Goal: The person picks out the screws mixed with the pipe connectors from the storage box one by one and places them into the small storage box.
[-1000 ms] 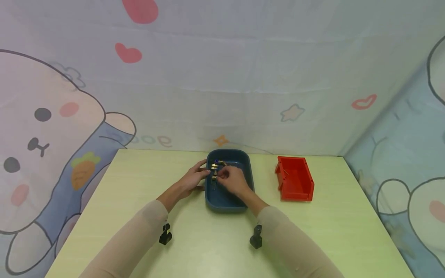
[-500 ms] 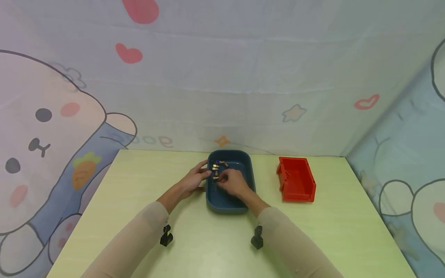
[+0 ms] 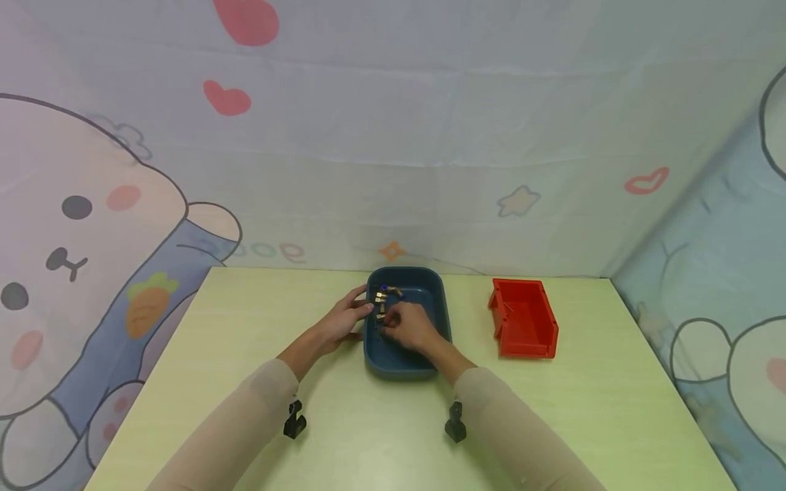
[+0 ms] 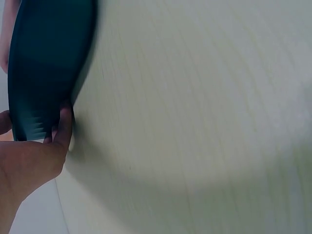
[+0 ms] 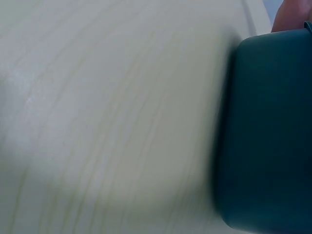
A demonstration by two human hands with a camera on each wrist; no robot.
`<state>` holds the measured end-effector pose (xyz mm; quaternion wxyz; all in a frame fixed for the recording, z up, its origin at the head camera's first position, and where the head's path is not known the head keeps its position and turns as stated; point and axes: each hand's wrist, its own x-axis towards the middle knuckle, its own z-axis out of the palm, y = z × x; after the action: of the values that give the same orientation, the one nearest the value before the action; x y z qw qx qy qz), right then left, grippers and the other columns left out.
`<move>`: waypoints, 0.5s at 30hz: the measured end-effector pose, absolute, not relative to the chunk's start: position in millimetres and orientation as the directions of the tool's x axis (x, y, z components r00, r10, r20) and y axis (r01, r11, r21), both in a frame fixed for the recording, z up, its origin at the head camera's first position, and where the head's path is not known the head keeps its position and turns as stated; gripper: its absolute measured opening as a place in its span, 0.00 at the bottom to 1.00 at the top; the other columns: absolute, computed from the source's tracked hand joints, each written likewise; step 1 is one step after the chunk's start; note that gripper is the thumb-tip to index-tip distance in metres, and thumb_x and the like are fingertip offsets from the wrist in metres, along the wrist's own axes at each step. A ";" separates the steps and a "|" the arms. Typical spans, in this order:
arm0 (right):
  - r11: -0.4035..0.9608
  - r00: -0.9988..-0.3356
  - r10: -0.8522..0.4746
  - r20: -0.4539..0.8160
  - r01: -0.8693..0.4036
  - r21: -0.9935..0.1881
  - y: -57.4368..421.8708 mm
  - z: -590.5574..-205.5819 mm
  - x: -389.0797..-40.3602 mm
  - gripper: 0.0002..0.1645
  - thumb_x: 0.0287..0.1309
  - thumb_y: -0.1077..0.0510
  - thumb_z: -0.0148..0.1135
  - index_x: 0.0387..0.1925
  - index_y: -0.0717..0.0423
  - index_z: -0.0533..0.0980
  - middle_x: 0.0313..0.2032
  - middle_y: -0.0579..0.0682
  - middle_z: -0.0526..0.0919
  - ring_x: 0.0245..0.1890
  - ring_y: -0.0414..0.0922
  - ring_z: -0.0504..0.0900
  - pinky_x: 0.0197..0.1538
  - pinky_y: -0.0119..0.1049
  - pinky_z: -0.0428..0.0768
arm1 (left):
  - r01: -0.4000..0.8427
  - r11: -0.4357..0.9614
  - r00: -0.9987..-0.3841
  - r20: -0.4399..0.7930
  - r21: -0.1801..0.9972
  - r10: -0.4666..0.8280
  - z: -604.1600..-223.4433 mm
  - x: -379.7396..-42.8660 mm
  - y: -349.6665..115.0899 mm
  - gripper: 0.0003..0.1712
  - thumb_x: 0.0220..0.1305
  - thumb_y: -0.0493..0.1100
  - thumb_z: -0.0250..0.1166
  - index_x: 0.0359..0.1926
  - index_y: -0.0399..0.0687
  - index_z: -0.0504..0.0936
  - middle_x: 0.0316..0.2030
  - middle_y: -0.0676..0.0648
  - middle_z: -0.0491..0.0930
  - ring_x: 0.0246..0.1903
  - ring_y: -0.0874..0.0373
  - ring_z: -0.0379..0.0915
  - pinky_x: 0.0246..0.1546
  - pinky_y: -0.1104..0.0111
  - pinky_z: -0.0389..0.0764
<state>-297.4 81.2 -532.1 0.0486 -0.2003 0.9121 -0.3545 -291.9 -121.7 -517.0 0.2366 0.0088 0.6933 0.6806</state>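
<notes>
We see a pale printed backdrop behind the light yellow table, and two beige sleeves reaching over it from the near edge. Near the table's far side stands a deep blue bin, with a smaller red bin apart from it on the right. Our left hand holds the blue bin's left side, thumb at the rim and the other fingers set apart along the outer wall. Our right hand is inside the blue bin, fingers bent and tips drawn together; we cannot tell whether they pinch anything. A black device hangs under each wrist. The small brass fittings lie in the far left part of the blue bin, between our hands, the nearest just beside the right fingertips. Smallest is a thin piece in the red bin, too tiny to identify.
</notes>
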 end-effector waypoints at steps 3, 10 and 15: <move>0.671 -0.913 -0.405 0.057 -0.338 -0.660 80.0 -531.9 -297.9 0.08 0.60 0.59 0.79 0.34 0.57 0.85 0.30 0.47 0.87 0.32 0.41 0.83 0.41 0.37 0.83 | -0.307 0.073 -0.890 -0.314 0.949 0.331 -516.4 -291.8 -122.1 0.37 0.85 0.44 0.53 0.86 0.60 0.50 0.81 0.37 0.54 0.79 0.39 0.55 0.64 0.40 0.76; 0.678 -0.905 -0.421 0.058 -0.356 -0.643 77.2 -533.5 -298.2 0.08 0.60 0.60 0.79 0.35 0.57 0.84 0.32 0.48 0.86 0.34 0.42 0.83 0.43 0.39 0.84 | -0.308 0.073 -0.895 -0.315 0.949 0.316 -517.1 -291.9 -122.3 0.36 0.85 0.44 0.52 0.86 0.60 0.50 0.81 0.36 0.53 0.79 0.38 0.54 0.63 0.40 0.77; 0.685 -0.908 -0.417 0.039 -0.342 -0.643 76.9 -534.7 -297.3 0.08 0.60 0.61 0.79 0.36 0.56 0.84 0.33 0.48 0.85 0.35 0.42 0.83 0.45 0.40 0.84 | -0.311 0.077 -0.895 -0.319 0.947 0.311 -518.8 -292.2 -121.1 0.36 0.85 0.44 0.52 0.86 0.59 0.50 0.80 0.36 0.54 0.78 0.38 0.55 0.63 0.40 0.77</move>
<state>-297.3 76.9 -534.7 0.0553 -0.2072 0.9162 -0.3383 -292.2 -121.1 -518.8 0.2290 0.0000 0.6971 0.6794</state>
